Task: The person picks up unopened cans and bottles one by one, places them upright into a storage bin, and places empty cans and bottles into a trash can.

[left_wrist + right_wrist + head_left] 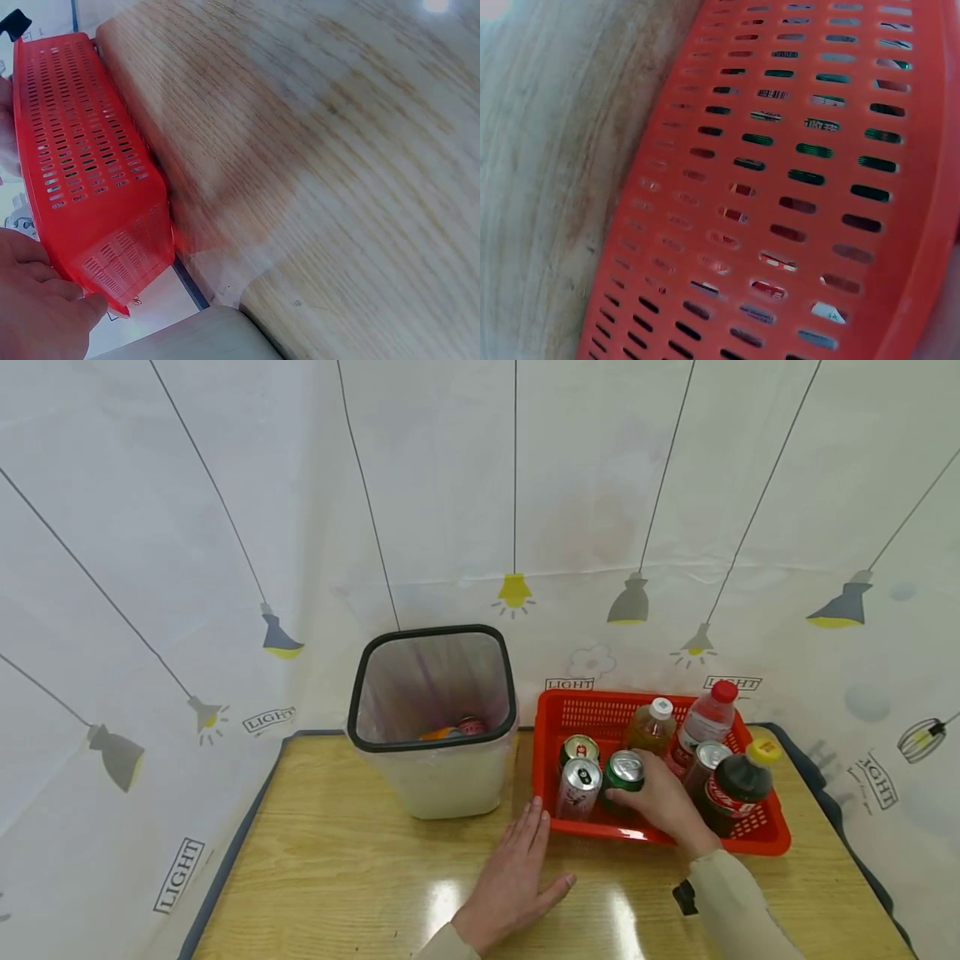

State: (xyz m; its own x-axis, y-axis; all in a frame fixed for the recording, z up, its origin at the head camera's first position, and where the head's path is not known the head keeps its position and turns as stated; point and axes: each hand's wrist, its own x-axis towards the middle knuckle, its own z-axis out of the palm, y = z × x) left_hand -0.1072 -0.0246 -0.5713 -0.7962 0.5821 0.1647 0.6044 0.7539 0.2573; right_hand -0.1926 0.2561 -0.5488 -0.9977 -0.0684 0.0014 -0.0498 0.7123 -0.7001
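Observation:
A red plastic basket [546, 735] holds several drink cans and bottles. My right hand [667, 797] reaches into it and grips a green can [624, 772], thumb on the near side and fingers behind. Against the basket's near left corner rest the straight fingers of my left hand [513, 872]; the left wrist view shows that hand at the rim. A white-and-pink can [579, 787] and a gold-topped can [579, 748] stand left of the green one. Through the slots in the right wrist view, parts of the green can [814, 150] show.
Left of the basket stands a pale bin [450, 785] with a black rim and a clear liner; an orange item [438, 734] and a can [471, 725] lie inside. Cola [733, 789], a red-capped bottle [705, 727], a white-capped bottle [651, 727] and another can [705, 764] fill the basket's right side.

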